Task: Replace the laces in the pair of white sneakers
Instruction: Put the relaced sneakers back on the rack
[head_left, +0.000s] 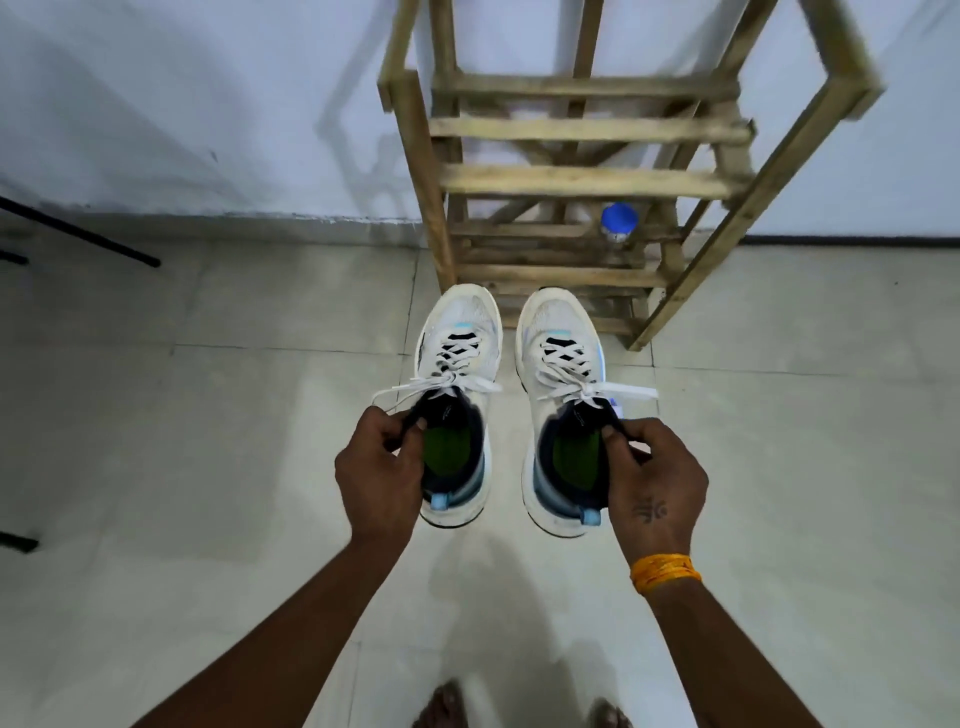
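Note:
Two white sneakers with green insoles hang side by side above the tiled floor, toes pointing away from me. My left hand (378, 470) pinches the dark collar of the left sneaker (457, 358) at its outer side. My right hand (655, 480) pinches the collar of the right sneaker (562, 364) the same way. Both shoes are laced with white laces (566, 358), whose loose ends stick out sideways near the top eyelets.
A wooden slatted rack (582, 179) stands against the white wall just beyond the shoes, with a blue-capped bottle (618, 221) on a lower shelf. Black stand legs (78, 228) lie at the far left. My bare feet (441, 709) show at the bottom edge.

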